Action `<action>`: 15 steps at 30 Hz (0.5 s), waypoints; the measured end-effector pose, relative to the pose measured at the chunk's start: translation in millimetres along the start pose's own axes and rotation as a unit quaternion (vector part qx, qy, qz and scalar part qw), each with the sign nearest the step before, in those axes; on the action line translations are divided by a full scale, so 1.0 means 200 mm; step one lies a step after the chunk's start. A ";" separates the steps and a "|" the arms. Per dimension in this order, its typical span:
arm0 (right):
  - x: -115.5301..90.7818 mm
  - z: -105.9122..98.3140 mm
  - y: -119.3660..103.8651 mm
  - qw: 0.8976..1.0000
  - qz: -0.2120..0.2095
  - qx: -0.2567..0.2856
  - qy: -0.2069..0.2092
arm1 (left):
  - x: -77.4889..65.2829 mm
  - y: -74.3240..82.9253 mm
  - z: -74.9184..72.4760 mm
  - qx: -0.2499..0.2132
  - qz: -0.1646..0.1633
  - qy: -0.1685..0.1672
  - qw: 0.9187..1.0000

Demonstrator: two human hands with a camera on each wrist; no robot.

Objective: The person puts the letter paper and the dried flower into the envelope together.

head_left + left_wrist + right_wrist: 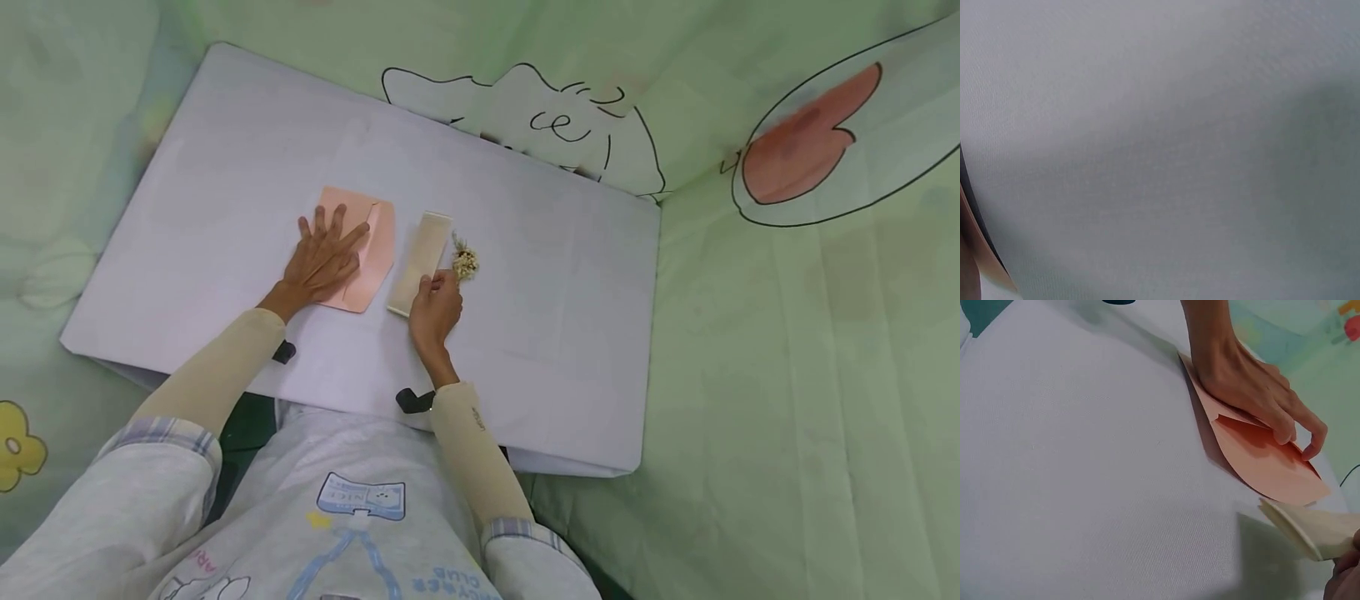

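While left hand [321, 262] lies spread on envelope [380, 246], right hand [436, 310] pinches paper [422, 254] (long axis pointing away).

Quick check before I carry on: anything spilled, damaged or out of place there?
Nothing looks spilled or damaged. The pink envelope lies under the left hand with its flap open. The one oddity is the left wrist view: mostly a blurred, greyish surface, with little else showing.
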State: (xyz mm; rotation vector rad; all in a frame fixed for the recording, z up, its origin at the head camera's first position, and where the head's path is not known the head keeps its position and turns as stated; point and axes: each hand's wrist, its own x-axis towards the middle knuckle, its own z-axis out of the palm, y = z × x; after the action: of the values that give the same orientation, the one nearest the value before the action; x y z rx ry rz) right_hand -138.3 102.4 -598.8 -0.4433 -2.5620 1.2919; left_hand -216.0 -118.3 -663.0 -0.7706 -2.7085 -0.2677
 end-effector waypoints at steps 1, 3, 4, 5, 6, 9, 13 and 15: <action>0.00 0.00 0.00 1.000 -0.005 0.023 0.003 | 0.00 0.00 0.00 -0.001 -0.001 0.001 1.000; 0.01 0.01 0.00 0.998 -0.010 0.066 -0.002 | 0.00 0.00 0.00 -0.008 -0.007 -0.004 1.000; 0.01 0.02 -0.01 0.996 -0.011 0.086 -0.006 | 0.00 0.00 -0.01 -0.017 -0.011 -0.009 1.000; 0.01 0.03 -0.01 0.994 -0.010 0.105 -0.011 | 0.00 0.00 -0.01 -0.024 -0.015 -0.014 0.999; 0.02 0.04 -0.01 0.992 -0.009 0.121 -0.016 | 0.00 0.00 -0.01 -0.030 -0.017 -0.019 0.999; 0.02 0.07 -0.01 0.988 0.001 0.151 -0.030 | 0.01 0.00 -0.01 -0.040 -0.024 -0.032 0.998; 0.03 0.12 -0.02 0.984 0.036 0.168 -0.045 | 0.02 0.00 -0.02 -0.048 -0.032 -0.052 0.997; 0.02 0.13 -0.02 0.982 0.054 0.171 -0.053 | 0.02 0.00 -0.02 -0.058 -0.039 -0.068 0.995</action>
State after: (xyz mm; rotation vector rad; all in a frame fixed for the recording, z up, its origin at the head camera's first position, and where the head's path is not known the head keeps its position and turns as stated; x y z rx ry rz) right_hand -152.2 82.7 -610.0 -0.4584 -2.3542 1.7982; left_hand -218.0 -116.9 -657.6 -0.7397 -2.8779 -0.4082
